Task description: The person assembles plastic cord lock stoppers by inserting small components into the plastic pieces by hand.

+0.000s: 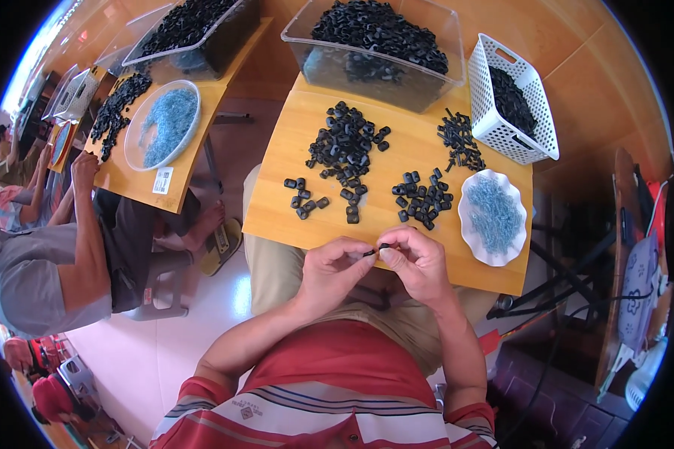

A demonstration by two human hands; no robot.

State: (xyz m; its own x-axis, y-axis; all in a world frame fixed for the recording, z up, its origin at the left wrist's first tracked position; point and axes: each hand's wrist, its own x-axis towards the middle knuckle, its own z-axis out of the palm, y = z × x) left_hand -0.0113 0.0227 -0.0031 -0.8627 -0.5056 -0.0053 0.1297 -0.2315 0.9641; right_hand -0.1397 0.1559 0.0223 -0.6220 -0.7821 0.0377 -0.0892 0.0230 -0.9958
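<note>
My left hand pinches a small dark pin-like piece between thumb and index finger. Close beside it, my right hand grips a small black plastic part; fingertips partly cover both pieces, and I cannot tell if they touch. Both hands are at the table's near edge. Beyond them lie a small heap of black cord-lock-like parts and a larger pile of similar black parts. To the right, a scalloped white dish holds fine bluish springs.
Slim black pieces lie before a white perforated basket of black parts. A clear bin heaped with black parts stands at the wooden table's back. At left, another person sits by a second table with a round tray.
</note>
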